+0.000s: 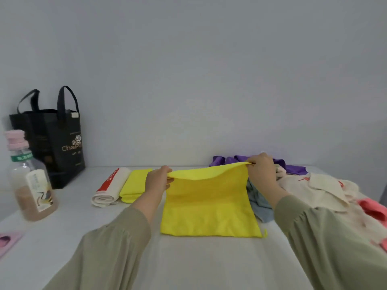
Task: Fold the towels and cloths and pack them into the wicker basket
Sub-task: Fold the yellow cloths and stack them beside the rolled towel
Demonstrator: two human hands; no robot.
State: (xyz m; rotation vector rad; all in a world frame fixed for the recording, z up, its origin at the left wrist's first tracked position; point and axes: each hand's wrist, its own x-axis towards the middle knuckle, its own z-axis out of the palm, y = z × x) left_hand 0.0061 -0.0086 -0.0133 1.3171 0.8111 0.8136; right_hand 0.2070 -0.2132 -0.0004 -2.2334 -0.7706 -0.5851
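Pinching the yellow cloth (209, 204) are left hand (159, 178) and right hand (261, 170); bottle (33, 185) holds brownish liquid.

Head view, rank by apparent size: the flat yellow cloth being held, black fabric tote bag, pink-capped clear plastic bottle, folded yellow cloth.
Largest: held yellow cloth and black tote bag, too alike to rank.
Next: pink-capped plastic bottle, enlarged by nearness.
Smallest: folded yellow cloth.

The black tote bag (56, 141) reads "ChaP", the rest cut off.
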